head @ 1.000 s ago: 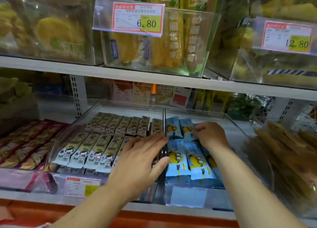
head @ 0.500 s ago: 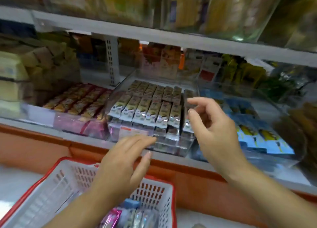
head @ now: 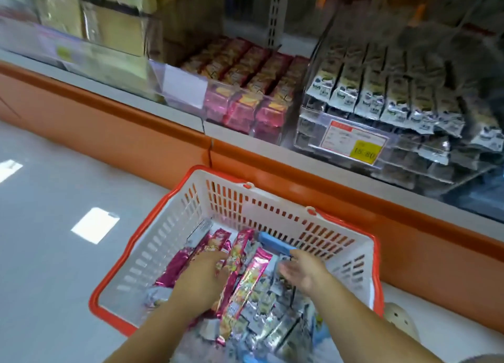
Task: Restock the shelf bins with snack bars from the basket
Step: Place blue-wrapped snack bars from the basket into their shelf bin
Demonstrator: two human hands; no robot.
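A white basket with a red rim [head: 253,196] sits on the floor below the shelf and holds several snack bars: pink ones [head: 245,280], silver ones [head: 275,319] and a blue one [head: 272,243]. Both my hands are down inside it. My left hand [head: 203,278] lies on the pink bars with its fingers spread over them. My right hand [head: 302,271] hovers over the silver bars, fingers relaxed and pointing left, nothing held that I can see. On the shelf above, a clear bin [head: 354,141] holds rows of silver-and-green bars, and another bin [head: 245,111] holds pink bars.
An orange shelf base [head: 136,128] runs diagonally behind the basket. A price tag [head: 354,141] hangs on the silver-bar bin's front. Cardboard boxes [head: 114,21] stand at the upper left of the shelf. Grey floor [head: 54,226] lies to the left of the basket.
My view has dropped from the shelf bins to the basket. Both hands left the bins, came down and now reach in among the bars.
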